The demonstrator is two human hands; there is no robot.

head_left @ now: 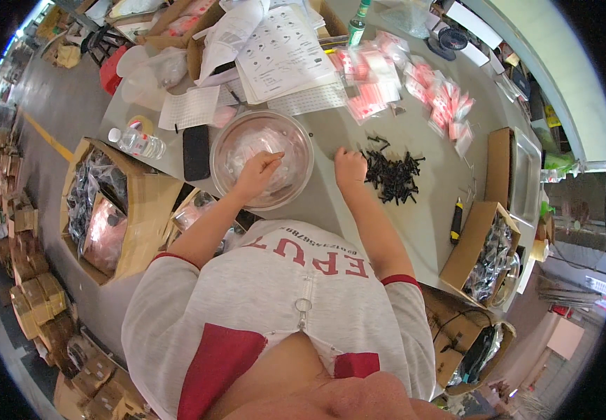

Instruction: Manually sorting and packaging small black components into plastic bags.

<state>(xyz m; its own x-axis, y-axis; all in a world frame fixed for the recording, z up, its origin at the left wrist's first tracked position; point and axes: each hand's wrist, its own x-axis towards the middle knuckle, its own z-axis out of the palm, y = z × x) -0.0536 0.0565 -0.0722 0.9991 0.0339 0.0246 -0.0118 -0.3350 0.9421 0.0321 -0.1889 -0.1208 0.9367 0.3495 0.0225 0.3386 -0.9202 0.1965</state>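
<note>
A round metal bowl (308,173) with small clear plastic bags (243,148) inside stands in front of me on the left. Over it is my left hand (259,175), its fingers pinched together; whatever they hold is too small to make out. My right hand (350,169) rests on the table with curled fingers, just left of a loose pile of black screws (395,176). Its fingertips are partly hidden, so any small thing in them cannot be seen.
Left of the bowl lie a black phone (196,152) and a clear water bottle (137,143). Printed sheets (275,56) and red-and-white packets (439,98) cover the far side. A yellow-black utility knife (456,220) lies near an open carton (481,248). Another carton (145,224) stands at left.
</note>
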